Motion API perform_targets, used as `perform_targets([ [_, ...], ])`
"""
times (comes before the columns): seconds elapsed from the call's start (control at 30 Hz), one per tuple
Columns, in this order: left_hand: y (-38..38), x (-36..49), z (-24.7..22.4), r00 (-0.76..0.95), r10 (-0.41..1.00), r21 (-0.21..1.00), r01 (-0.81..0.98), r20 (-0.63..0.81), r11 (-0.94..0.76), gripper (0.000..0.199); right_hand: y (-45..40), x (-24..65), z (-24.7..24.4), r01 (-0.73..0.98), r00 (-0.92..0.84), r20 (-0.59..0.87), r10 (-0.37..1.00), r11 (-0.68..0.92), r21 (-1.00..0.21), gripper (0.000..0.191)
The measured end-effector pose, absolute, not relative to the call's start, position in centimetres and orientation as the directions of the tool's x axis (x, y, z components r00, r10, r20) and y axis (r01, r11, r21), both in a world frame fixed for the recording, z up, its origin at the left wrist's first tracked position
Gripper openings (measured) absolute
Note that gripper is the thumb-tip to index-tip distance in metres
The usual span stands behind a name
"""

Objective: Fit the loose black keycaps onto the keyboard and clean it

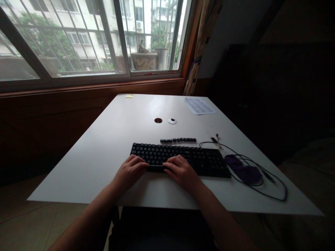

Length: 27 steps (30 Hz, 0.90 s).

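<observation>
A black keyboard [206, 162] lies on the white table [86, 157] near its front edge. My left hand [132, 168] rests at the keyboard's lower left part, its thumb and fingertips at the long bottom key. My right hand [180, 170] touches the other end of that key, thumb and fingers near each other. Whether either hand grips the key cannot be made out. Just behind the keyboard, a row of loose black keycaps [184, 139] lies on the table.
A purple cloth [243, 169] and a looped black cable [281, 198] lie right of the keyboard. Small tools [216, 142] are behind them. Farther back are a round cover [172, 121], a table hole [158, 120], printed sheets [200, 106] and a yellow note [129, 96].
</observation>
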<state>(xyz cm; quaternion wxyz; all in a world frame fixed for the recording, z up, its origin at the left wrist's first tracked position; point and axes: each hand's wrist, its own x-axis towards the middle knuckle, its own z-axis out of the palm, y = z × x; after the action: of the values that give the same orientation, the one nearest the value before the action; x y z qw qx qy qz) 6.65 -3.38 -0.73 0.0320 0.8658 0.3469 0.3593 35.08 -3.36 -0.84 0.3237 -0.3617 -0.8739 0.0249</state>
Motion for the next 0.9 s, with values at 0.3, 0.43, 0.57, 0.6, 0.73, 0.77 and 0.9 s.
perform_targets([
  [0.3, -3.26, 6.58, -0.95, 0.474, 0.65, 0.328, 0.595, 0.594, -0.734, 0.016, -3.36, 34.92, -0.5, 0.609, -0.517, 0.551, 0.655, 0.734, -0.3, 0.02],
  [0.43, -3.38, 6.58, -0.9, 0.471, 0.65, 0.307, 0.615, 0.597, -0.727, 0.016, -3.42, 34.91, -0.41, 0.616, -0.53, 0.557, 0.64, 0.742, -0.266, 0.019],
  [0.57, -3.46, 6.55, -0.82, 0.47, 0.648, 0.303, 0.616, 0.6, -0.727, 0.015, -3.54, 34.95, -0.22, 0.62, -0.529, 0.55, 0.646, 0.737, -0.269, 0.019],
  [0.6, -3.48, 6.53, -0.79, 0.473, 0.644, 0.297, 0.617, 0.601, -0.729, 0.014, -3.57, 34.96, -0.16, 0.617, -0.531, 0.549, 0.646, 0.739, -0.272, 0.019],
  [0.73, -3.59, 6.49, -0.57, 0.485, 0.624, 0.254, 0.626, 0.613, -0.737, 0.013, -3.62, 35.04, 0.02, 0.595, -0.542, 0.555, 0.631, 0.755, -0.277, 0.019],
  [0.77, -3.61, 6.51, -0.51, 0.488, 0.617, 0.243, 0.628, 0.617, -0.739, 0.013, -3.62, 35.04, 0.02, 0.591, -0.543, 0.558, 0.628, 0.757, -0.277, 0.019],
  [0.9, -3.61, 6.64, -0.35, 0.485, 0.608, 0.218, 0.64, 0.629, -0.737, 0.013, -3.62, 34.93, -0.04, 0.592, -0.537, 0.564, 0.627, 0.757, -0.277, 0.018],
])
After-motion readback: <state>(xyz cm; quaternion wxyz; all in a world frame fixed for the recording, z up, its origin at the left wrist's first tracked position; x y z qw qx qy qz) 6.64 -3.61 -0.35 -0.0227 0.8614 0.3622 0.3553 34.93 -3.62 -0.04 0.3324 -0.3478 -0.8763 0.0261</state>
